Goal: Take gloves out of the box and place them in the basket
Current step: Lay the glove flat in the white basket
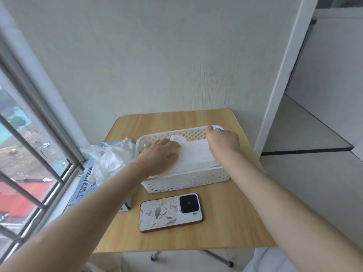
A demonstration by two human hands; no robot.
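gloves (196, 157) lay stacked white inside the basket (186, 183) at table (225, 222) centre | left hand (161, 156) pressed flat on them, fingers straight | right hand (223, 141) curled on basket's 1 o'clock rim | box (84, 191) at 9 o'clock, gloves spilling | step: settling; next, probably reach back to box

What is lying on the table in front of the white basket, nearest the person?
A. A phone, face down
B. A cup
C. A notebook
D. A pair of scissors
A: a phone lies camera side up on the wooden table, just in front of the white basket.
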